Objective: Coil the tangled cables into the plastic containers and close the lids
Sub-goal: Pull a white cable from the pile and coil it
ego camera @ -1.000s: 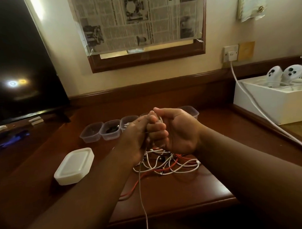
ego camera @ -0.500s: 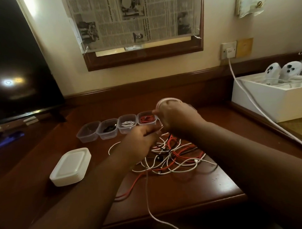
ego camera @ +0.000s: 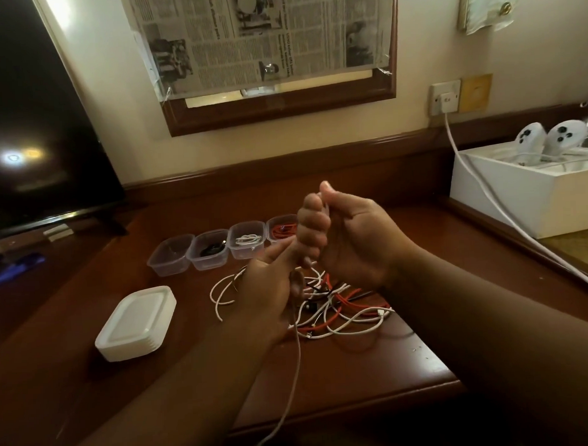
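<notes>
Four small plastic containers (ego camera: 211, 248) sit in a row at the back of the bench (ego camera: 357, 370), lids off, probably so each coil can drop straight in. From the left: one looks empty, then a black coil, a white one, a red one. The lids (ego camera: 136, 323) are stacked off to the left, out of the way until closing time. Both hands are raised over the tangled cables (ego camera: 335, 304). The right hand (ego camera: 349, 234) is curled round a white cable (ego camera: 295, 363), fist-like, seemingly as a former to wind on. The left hand (ego camera: 271, 283) pinches the same cable lower down to feed it, and the loose end hangs off the front edge. Plenty of red and white tangle is left to do.
</notes>
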Action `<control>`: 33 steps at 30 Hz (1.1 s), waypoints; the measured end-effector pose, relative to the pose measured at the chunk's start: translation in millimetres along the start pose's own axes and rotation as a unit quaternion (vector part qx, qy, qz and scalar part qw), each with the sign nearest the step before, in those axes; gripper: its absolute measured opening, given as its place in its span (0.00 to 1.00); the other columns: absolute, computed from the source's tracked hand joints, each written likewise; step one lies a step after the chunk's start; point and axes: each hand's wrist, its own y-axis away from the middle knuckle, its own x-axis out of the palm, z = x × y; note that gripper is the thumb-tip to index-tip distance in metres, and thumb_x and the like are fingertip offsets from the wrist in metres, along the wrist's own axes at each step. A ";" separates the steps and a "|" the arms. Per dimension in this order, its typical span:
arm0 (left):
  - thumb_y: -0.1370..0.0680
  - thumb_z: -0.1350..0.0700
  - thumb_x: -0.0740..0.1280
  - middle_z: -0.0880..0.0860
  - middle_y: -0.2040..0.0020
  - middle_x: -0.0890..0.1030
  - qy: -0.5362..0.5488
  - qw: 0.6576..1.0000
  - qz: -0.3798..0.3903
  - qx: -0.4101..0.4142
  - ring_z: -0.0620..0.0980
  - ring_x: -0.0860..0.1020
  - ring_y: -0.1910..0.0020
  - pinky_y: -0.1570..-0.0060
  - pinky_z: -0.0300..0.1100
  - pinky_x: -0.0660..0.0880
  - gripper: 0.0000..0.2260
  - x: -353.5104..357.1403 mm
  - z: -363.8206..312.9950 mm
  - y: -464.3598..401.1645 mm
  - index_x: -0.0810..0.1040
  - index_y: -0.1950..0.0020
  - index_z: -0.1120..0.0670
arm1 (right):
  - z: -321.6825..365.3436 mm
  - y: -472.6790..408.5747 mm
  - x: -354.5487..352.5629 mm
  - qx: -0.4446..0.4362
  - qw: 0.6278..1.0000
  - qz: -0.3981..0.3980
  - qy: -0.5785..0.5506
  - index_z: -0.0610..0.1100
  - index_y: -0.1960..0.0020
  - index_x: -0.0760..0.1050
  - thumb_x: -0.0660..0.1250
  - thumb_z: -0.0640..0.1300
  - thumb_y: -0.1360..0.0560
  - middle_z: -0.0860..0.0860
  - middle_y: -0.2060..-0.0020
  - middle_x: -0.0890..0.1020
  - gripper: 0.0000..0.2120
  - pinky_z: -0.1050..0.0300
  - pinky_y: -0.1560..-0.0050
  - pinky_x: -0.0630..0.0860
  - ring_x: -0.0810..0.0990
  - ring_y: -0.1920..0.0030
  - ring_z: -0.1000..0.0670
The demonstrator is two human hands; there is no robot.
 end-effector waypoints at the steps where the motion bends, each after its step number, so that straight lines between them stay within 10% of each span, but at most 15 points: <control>1: 0.22 0.54 0.67 0.50 0.69 0.75 -0.010 1.000 0.002 0.000 0.43 0.64 0.77 0.73 0.40 0.57 0.05 2.4 0.9 1.9 0.82 0.52 0.52 | 0.8 -1.6 0.8 -0.043 0.998 -0.013 0.032 0.44 0.58 0.71 0.51 0.52 0.17 0.50 0.69 0.69 0.18 0.57 0.62 0.67 0.69 0.68 0.52; 4: 0.20 0.55 0.66 0.48 0.71 0.74 -0.112 0.993 0.021 0.015 0.43 0.65 0.76 0.73 0.39 0.60 0.08 5.1 -0.5 5.8 0.84 0.51 0.46 | 1.9 -2.9 -0.1 -0.188 0.927 -0.081 0.314 0.43 0.54 0.74 0.54 0.47 0.16 0.50 0.64 0.76 0.14 0.57 0.59 0.76 0.76 0.62 0.51; 8: 0.18 0.57 0.64 0.46 0.70 0.77 -0.340 0.934 0.053 0.093 0.39 0.71 0.75 0.73 0.34 0.67 0.09 -3.6 -12.7 3.0 0.81 0.51 0.45 | 5.2 -6.2 3.0 -0.218 0.554 -0.109 0.796 0.46 0.45 0.78 0.60 0.46 0.18 0.56 0.57 0.78 0.09 0.58 0.51 0.77 0.78 0.54 0.54; 11: 0.21 0.54 0.68 0.45 0.62 0.82 -0.501 0.837 0.044 0.214 0.40 0.79 0.67 0.68 0.35 0.75 0.06 -14.4 -25.9 0.4 0.80 0.54 0.43 | 4.9 -5.9 1.7 -0.073 0.438 -0.090 0.891 0.48 0.47 0.75 0.56 0.50 0.17 0.54 0.60 0.74 0.11 0.58 0.55 0.71 0.77 0.54 0.51; 12: 0.22 0.54 0.71 0.46 0.61 0.83 -0.508 0.824 0.035 0.246 0.39 0.80 0.65 0.68 0.33 0.75 0.02 -18.1 -30.3 -0.7 0.82 0.53 0.46 | 4.0 -5.5 0.1 -0.047 0.448 -0.104 0.887 0.46 0.50 0.75 0.53 0.52 0.16 0.53 0.62 0.74 0.15 0.58 0.58 0.70 0.77 0.57 0.51; 14: 0.25 0.54 0.74 0.45 0.63 0.82 -0.491 0.829 0.023 0.267 0.39 0.81 0.65 0.69 0.31 0.74 0.02 -24.6 -36.0 -3.9 0.82 0.54 0.49 | 1.0 -4.2 -0.9 0.003 0.598 -0.153 0.787 0.44 0.56 0.76 0.50 0.57 0.16 0.49 0.66 0.75 0.24 0.57 0.64 0.68 0.74 0.65 0.51; 16: 0.25 0.56 0.73 0.46 0.66 0.82 -0.420 0.878 0.024 0.228 0.39 0.80 0.67 0.70 0.30 0.74 0.02 -24.8 -39.6 -4.4 0.82 0.56 0.50 | 0.7 -2.7 1.2 0.064 0.762 -0.164 0.623 0.45 0.62 0.76 0.52 0.59 0.17 0.50 0.71 0.72 0.25 0.57 0.68 0.66 0.69 0.71 0.51; 20: 0.28 0.51 0.72 0.50 0.71 0.75 -0.126 0.988 0.057 0.071 0.45 0.69 0.76 0.75 0.38 0.61 0.05 -19.3 -31.6 -1.5 0.82 0.58 0.52 | 2.6 4.5 6.9 0.132 0.944 -0.068 0.293 0.47 0.71 0.68 0.54 0.56 0.18 0.53 0.78 0.63 0.26 0.61 0.76 0.57 0.59 0.78 0.53; 25: 0.37 0.41 0.80 0.60 0.52 0.77 0.070 0.996 0.045 -0.031 0.54 0.70 0.62 0.60 0.47 0.71 0.28 -9.9 -21.4 2.9 0.82 0.43 0.54 | -1.7 9.0 12.4 0.141 0.988 0.027 0.064 0.44 0.60 0.74 0.53 0.52 0.18 0.54 0.76 0.63 0.19 0.62 0.73 0.60 0.63 0.77 0.55; 33: 0.20 0.52 0.65 0.46 0.73 0.73 0.005 0.998 0.008 -0.059 0.43 0.64 0.75 0.72 0.39 0.59 0.06 4.3 -16.5 11.8 0.80 0.54 0.52 | -6.9 6.1 20.7 -0.049 0.994 -0.062 0.073 0.41 0.53 0.75 0.54 0.51 0.17 0.51 0.70 0.69 0.18 0.58 0.64 0.69 0.70 0.68 0.52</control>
